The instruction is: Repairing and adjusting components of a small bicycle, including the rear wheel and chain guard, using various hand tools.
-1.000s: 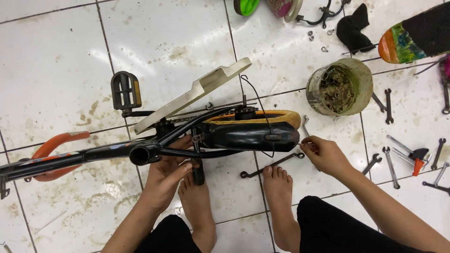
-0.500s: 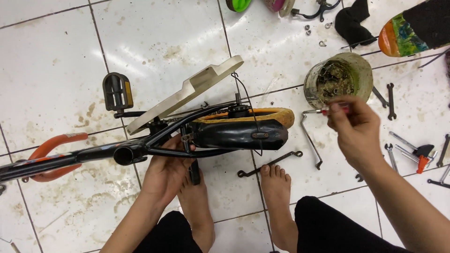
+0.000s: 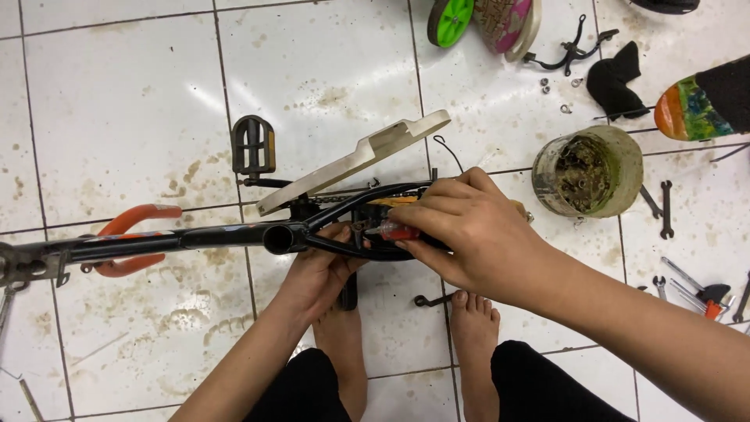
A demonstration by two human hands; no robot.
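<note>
While the black metal bicycle frame point(image 3: 195, 236) lies across the dirty white tiled floor point(image 3: 117, 101), the left hand point(image 3: 316, 270) reaches up from below and wraps its fingers around the tubes where they meet near the open tube end, clamped on the frame. Over the same junction, the right hand point(image 3: 461, 227) comes in from the right with its fingers pinched together on a small red-and-silver tool point(image 3: 394, 231); it looks like a short screwdriver or bit, though most of it is hidden under the fingers. Its tip points left toward the left hand's fingertips, just beside them.

A cream plastic chain guard point(image 3: 355, 160) slants up from the frame, and a black pedal point(image 3: 252, 146) stands just beyond it. An orange curved handlebar piece point(image 3: 133, 223) lies under the frame at the left. Beside the right hand sits a grimy green round tub of small metal parts point(image 3: 590, 172), with black spanners point(image 3: 664, 207) on the tiles next to it. Two bare feet point(image 3: 469, 328) rest on the floor below the frame, a black spanner point(image 3: 430, 299) lying between them.
</note>
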